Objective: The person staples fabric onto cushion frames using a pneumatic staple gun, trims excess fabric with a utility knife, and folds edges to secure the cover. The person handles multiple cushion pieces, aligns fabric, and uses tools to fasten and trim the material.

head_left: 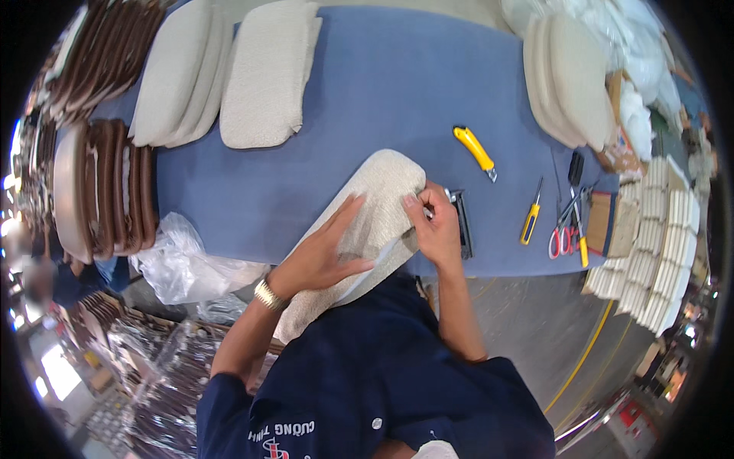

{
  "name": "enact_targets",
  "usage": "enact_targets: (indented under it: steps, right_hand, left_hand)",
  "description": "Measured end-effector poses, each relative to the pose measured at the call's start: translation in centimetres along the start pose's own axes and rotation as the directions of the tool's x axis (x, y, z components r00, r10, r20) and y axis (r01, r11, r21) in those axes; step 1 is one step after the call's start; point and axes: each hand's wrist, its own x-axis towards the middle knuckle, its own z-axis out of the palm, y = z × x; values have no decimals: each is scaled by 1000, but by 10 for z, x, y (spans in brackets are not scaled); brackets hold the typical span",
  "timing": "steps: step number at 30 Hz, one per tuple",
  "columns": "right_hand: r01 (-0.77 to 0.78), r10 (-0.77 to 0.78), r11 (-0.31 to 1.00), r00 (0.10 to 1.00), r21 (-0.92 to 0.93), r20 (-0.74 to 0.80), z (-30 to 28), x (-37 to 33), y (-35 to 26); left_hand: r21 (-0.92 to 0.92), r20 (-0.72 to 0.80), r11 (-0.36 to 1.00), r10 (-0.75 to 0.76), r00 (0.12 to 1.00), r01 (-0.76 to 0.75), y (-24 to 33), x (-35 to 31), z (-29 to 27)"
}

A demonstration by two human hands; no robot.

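Observation:
A beige fabric-covered cushion [388, 174] lies aslant on the blue table's front edge, its near end against my body. My left hand [325, 256] is flat on top of it, fingers and thumb spread. At the cushion's right edge, my right hand [440, 229] pinches the fabric between thumb and fingers. A pale strip [367, 277] runs along the cushion's near right side. Just right of my right hand is a dark metal tool [463, 229], partly hidden by that hand; it looks like a staple gun.
On the blue table [382, 69] are a yellow utility knife [474, 150], a yellow-handled screwdriver [531, 222] and red-handled scissors [564, 239]. Beige cushions [264, 76] are at the back left, with another beige stack [569, 84] at the back right. Brown-edged cushions [103, 187] stand left, above plastic wrap [183, 256].

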Motion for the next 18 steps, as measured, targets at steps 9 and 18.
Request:
enact_targets:
  steps: [9, 18]
  right_hand:
    - [-155, 158, 987, 984, 45, -79, 23, 28, -18]
    - [-186, 187, 957, 982, -222, -15, 28, 36, -42]
  left_hand:
    - [159, -80, 984, 88, 993, -74, -23, 90, 8]
    - [-385, 42, 919, -79, 996, 89, -121, 110, -14]
